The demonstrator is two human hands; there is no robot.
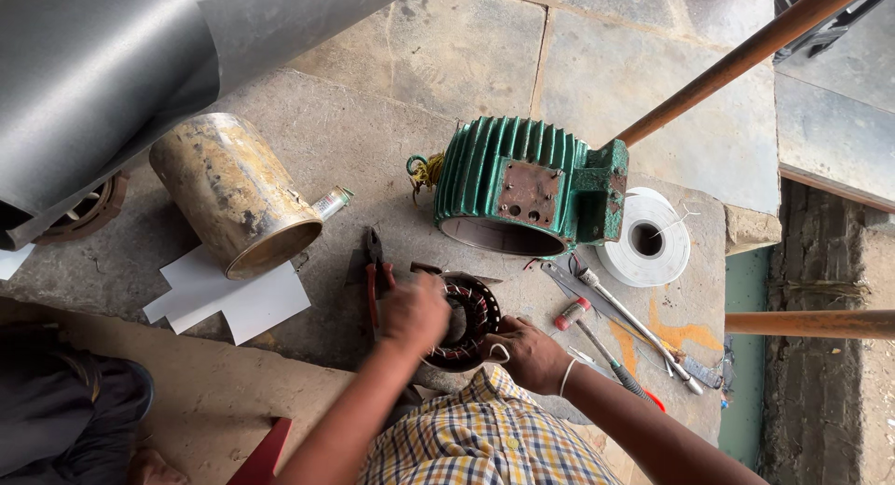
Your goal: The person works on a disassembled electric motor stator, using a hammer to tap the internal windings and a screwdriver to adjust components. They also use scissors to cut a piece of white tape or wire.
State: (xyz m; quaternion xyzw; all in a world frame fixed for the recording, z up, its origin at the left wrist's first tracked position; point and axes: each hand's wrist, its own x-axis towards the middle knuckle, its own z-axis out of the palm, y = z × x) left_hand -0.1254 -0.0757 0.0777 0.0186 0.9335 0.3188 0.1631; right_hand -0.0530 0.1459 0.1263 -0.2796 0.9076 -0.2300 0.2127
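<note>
Both hands on the wound stator [469, 317], low centre of the stone floor.
My left hand [413, 313] covers its 9 o'clock side, fingers curled on the rim; right hand [529, 353] grips at 4 o'clock; bore axis points upward; green motor housing [522, 187] at 12.

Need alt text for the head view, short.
Seen from above, a person's left hand and right hand grip a round wound stator on a stone slab, near a green finned motor housing, pliers and a rusty metal cylinder.

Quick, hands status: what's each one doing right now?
Left hand: closed, fingers curled on the top rim of the wound stator.
Right hand: closed on the stator's lower right edge, steadying it.
</note>
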